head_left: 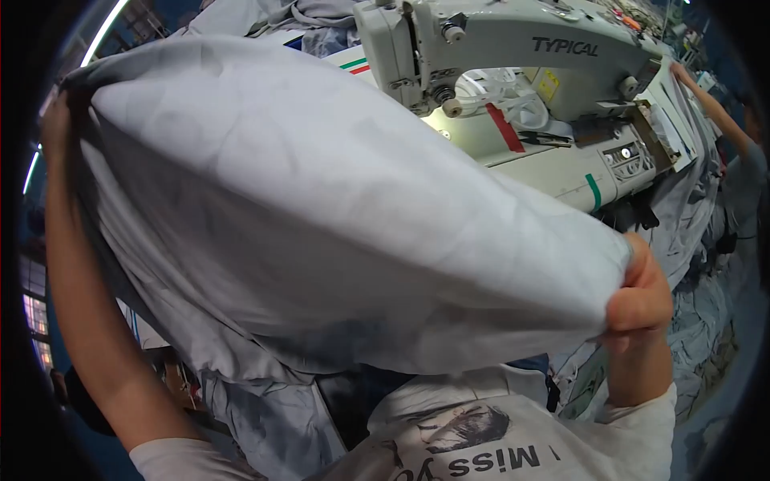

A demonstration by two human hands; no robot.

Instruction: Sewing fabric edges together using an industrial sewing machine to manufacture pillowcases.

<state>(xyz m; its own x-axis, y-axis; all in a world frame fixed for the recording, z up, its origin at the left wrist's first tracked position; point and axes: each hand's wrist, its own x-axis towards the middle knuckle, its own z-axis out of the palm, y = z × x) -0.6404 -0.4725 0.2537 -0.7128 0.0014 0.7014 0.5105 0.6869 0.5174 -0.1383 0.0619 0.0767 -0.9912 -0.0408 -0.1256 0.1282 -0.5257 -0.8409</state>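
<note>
A large light-grey piece of fabric (345, 184) is stretched between my two hands and billows across the middle of the view. At the far left, my raised left hand (58, 128) is closed around one corner; its fingers are partly hidden in shadow and folds. My right hand (644, 295) grips the opposite end in a fist at the right, thumb across the cloth. The lower part of the fabric hangs in folds toward my lap. Just beyond it stands a white industrial sewing machine (501, 40), with its needle area partly covered by the cloth.
The machine bed (553, 178) carries red and green tape strips and small tools. A brown box (656, 136) sits at its right end. Grey cloth heaps (694, 337) lie at the right, more cloth (313, 18) behind. Another person's arm (718, 112) reaches in at far right.
</note>
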